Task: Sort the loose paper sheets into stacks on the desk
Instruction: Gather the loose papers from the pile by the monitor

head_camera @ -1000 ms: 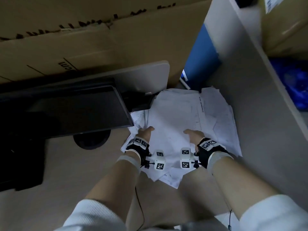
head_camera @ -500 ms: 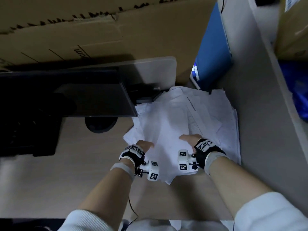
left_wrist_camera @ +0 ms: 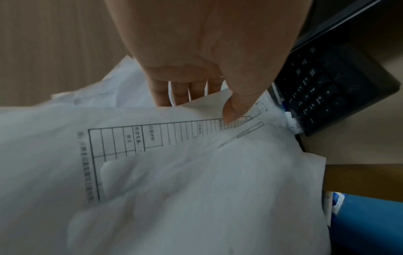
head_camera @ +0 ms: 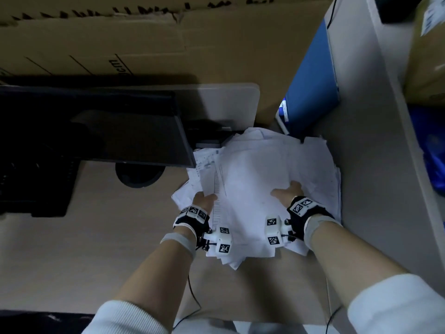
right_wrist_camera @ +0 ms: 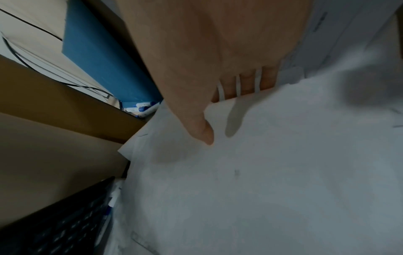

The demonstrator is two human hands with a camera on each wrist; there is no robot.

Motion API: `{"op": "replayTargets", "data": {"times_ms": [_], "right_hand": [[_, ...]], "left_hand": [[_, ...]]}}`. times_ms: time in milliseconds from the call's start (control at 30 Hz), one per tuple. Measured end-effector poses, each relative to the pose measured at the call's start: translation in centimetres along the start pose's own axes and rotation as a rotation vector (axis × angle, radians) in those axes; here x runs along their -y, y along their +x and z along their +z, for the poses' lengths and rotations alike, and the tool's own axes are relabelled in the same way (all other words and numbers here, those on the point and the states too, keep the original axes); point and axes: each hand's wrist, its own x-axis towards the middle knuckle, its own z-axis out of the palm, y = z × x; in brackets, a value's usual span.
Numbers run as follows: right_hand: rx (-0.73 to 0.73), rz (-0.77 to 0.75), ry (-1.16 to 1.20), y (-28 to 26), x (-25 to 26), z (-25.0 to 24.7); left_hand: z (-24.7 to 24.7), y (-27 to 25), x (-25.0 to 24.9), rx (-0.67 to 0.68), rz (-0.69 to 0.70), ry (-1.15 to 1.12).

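Observation:
A messy pile of loose white paper sheets (head_camera: pixel 260 169) lies on the desk (head_camera: pixel 84 249), against the right partition. My left hand (head_camera: pixel 204 201) grips the left edge of the top sheets. Its thumb presses a printed form with a table (left_wrist_camera: pixel 174 172), and the fingers (left_wrist_camera: pixel 181 93) curl under that edge. My right hand (head_camera: pixel 286 192) holds the right side of the same bundle. There the thumb lies on top of the paper (right_wrist_camera: pixel 261 172), with the fingers (right_wrist_camera: pixel 246 84) tucked beneath. More sheets stay spread under and around the held ones.
A dark monitor (head_camera: pixel 108 131) on a round base (head_camera: pixel 138 174) stands left of the pile, with a black keyboard (left_wrist_camera: pixel 327 89) under it. A blue folder (head_camera: pixel 313 85) leans at the back, markers (right_wrist_camera: pixel 141 107) beside it. Cardboard boxes (head_camera: pixel 144 44) line the rear; a grey partition (head_camera: pixel 375 165) bounds the right.
Both hands have slid farther apart across the pile, the right one toward the partition. Their thumbs now clamp the top sheets from either side.

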Motion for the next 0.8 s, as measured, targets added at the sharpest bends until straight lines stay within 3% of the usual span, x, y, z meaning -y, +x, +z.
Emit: {"op": "replayTargets", "data": {"times_ms": [267, 367, 467, 667, 800], "right_hand": [[-0.134, 0.097, 0.116, -0.2, -1.1, 2.5], [-0.188, 0.043, 0.128, -0.2, -0.7, 3.0], [-0.158, -0.029, 0.058, -0.5, -0.9, 3.4], [-0.036, -0.124, -0.176, -2.5, -2.2, 2.8], [0.075, -0.274, -0.264, -3.7, -1.7, 4.0]], "left_hand": [[-0.3, 2.5, -1.0, -0.002, -0.037, 0.137], [0.2, 3.1, -0.3, 0.118, -0.066, 0.030], [0.4, 2.3, -0.1, 0.188, -0.122, -0.011], [0.4, 2.0, 1.1, 0.149, -0.137, -0.136], [0.8, 1.1, 2.6, 0.185, -0.157, -0.234]]}}
